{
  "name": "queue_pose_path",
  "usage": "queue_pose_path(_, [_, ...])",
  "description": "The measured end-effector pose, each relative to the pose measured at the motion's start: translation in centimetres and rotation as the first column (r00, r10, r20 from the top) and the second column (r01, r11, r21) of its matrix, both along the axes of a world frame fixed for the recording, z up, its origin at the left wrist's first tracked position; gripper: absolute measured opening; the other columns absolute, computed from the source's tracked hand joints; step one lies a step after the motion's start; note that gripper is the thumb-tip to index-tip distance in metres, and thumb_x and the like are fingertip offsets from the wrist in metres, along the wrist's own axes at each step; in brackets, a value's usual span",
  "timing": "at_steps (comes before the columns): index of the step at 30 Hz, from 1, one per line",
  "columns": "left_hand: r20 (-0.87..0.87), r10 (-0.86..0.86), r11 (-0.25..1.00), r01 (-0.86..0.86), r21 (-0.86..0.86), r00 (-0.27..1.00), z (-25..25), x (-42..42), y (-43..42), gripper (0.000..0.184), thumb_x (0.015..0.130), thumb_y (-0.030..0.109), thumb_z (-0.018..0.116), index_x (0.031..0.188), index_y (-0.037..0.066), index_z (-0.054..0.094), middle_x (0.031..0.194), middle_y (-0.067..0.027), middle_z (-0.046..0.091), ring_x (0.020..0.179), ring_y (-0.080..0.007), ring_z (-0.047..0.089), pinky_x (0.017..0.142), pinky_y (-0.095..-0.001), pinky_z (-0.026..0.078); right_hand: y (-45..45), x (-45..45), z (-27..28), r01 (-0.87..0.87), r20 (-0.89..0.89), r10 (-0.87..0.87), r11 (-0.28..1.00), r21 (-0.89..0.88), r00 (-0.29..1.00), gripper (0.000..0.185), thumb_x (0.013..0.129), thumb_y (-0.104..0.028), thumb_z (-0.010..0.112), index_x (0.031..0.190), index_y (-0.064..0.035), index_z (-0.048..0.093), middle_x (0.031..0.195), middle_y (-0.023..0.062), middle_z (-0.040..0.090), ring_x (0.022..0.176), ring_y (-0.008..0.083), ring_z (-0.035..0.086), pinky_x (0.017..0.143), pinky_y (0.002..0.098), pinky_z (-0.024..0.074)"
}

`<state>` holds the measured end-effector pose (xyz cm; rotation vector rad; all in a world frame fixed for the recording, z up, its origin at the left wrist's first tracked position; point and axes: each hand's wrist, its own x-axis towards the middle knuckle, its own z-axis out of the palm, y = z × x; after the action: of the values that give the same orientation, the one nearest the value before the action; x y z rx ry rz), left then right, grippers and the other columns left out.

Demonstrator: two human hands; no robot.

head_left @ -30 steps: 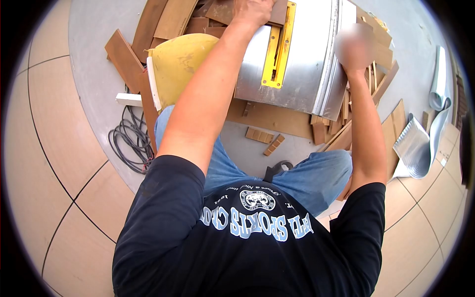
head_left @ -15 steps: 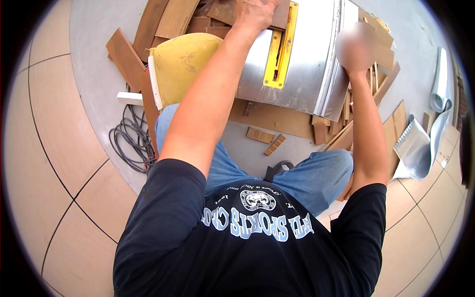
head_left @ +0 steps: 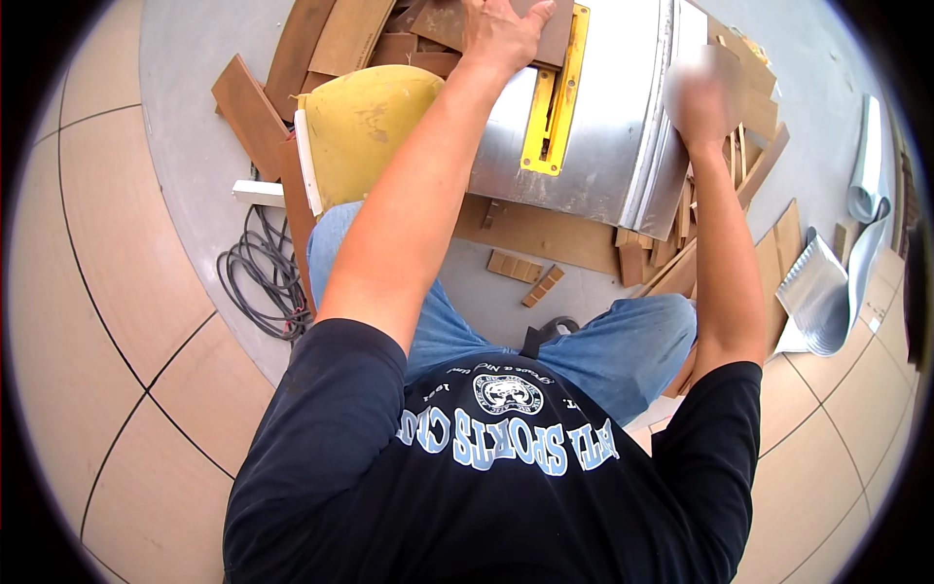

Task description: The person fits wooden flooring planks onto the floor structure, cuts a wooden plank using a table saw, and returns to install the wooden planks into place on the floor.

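My left hand lies over a brown wooden board at the top edge of the view, its thumb spread out to the right. Part of the fingers is cut off by the frame. That board rests on the metal table of a table saw, beside and partly over the yellow throat plate with its slot. My right hand is at the right side of the saw table, near the metal rail. A blur covers its fingers, so what it touches cannot be made out.
A yellow rounded seat or cover stands left of the saw. Brown boards are piled behind it, and wood offcuts lie at the right. A coiled black cable, two small wood pieces and silver foil sheeting lie on the floor.
My left hand and the board under it have shifted slightly toward me. My right hand stays at the saw table's right side.
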<state>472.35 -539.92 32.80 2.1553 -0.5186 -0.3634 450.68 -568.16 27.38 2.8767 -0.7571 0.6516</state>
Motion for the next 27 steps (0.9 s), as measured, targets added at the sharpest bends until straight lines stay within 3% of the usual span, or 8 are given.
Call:
queue_pose_path(3, [-0.012, 0.010, 0.999, -0.009, 0.037, 1.000, -0.1, -0.1, 0.0, 0.087, 0.095, 0.050, 0.070, 0.159, 0.001, 0.036, 0.138, -0.0292, 0.044, 0.130, -0.0443, 0.050, 0.114, -0.0469, 0.041, 0.2, 0.1, 0.4, 0.002, -0.122, -0.015, 0.994, -0.110, 0.992, 0.035, 0.094, -0.021, 0.065, 0.127, -0.0075, 0.065, 0.127, 0.0153, 0.067, 0.121, 0.0347, 0.060, 0.103, 0.0449, 0.0486])
queue_pose_path(6, [0.018, 0.013, 1.000, -0.013, 0.003, 1.000, -0.9, -0.2, 0.1, 0.088, 0.095, 0.050, 0.070, 0.159, 0.000, 0.037, 0.138, -0.0296, 0.044, 0.130, -0.0442, 0.050, 0.113, -0.0459, 0.042, 0.7, 0.2, 0.8, -0.016, 0.012, 0.016, 1.000, 0.004, 1.000, 0.034, 0.094, -0.022, 0.064, 0.125, -0.0077, 0.066, 0.125, 0.0154, 0.067, 0.119, 0.0349, 0.061, 0.101, 0.0455, 0.0493])
queue_pose_path(9, [0.060, 0.014, 1.000, -0.014, -0.002, 0.998, -1.6, -0.4, 0.2, 0.087, 0.095, 0.050, 0.070, 0.158, -0.001, 0.037, 0.137, -0.0300, 0.044, 0.130, -0.0442, 0.049, 0.113, -0.0454, 0.042, -0.2, 0.1, 0.0, -0.003, -0.100, 0.000, 1.000, -0.030, 0.995, 0.032, 0.093, -0.022, 0.064, 0.122, -0.0078, 0.066, 0.124, 0.0156, 0.067, 0.117, 0.0350, 0.061, 0.099, 0.0461, 0.0498])
queue_pose_path(12, [0.088, 0.013, 1.000, -0.012, -0.008, 0.996, -1.7, -0.5, 0.4, 0.087, 0.095, 0.050, 0.071, 0.158, 0.000, 0.038, 0.137, -0.0304, 0.044, 0.131, -0.0443, 0.049, 0.113, -0.0451, 0.042, 0.2, 0.4, 0.6, -0.086, -0.016, 0.085, 0.968, -0.234, 0.996, 0.027, 0.103, -0.030, 0.057, 0.107, -0.0085, 0.071, 0.100, 0.0133, 0.072, 0.091, 0.0322, 0.068, 0.077, 0.0444, 0.0557])
queue_pose_path(18, [0.005, 0.017, 1.000, -0.017, 0.022, 1.000, -0.7, -1.2, 0.9, 0.086, 0.094, 0.049, 0.071, 0.158, 0.001, 0.038, 0.132, -0.0281, 0.045, 0.128, -0.0433, 0.050, 0.113, -0.0453, 0.042, 1.2, 0.5, 1.4, -0.072, 0.107, 0.084, 0.991, -0.109, 0.991, 0.036, 0.103, -0.033, 0.056, 0.123, -0.0072, 0.069, 0.118, 0.0138, 0.072, 0.105, 0.0345, 0.068, 0.089, 0.0471, 0.0551])
queue_pose_path(27, [0.056, 0.002, 1.000, -0.002, -0.004, 0.998, -1.0, -1.6, 1.4, 0.086, 0.095, 0.049, 0.071, 0.158, 0.002, 0.037, 0.129, -0.0265, 0.046, 0.125, -0.0427, 0.051, 0.111, -0.0460, 0.043, 0.8, 0.1, 1.1, -0.067, 0.090, 0.077, 0.992, -0.102, 0.993, 0.038, 0.103, -0.034, 0.056, 0.127, -0.0073, 0.068, 0.121, 0.0170, 0.071, 0.109, 0.0365, 0.068, 0.094, 0.0470, 0.0537])
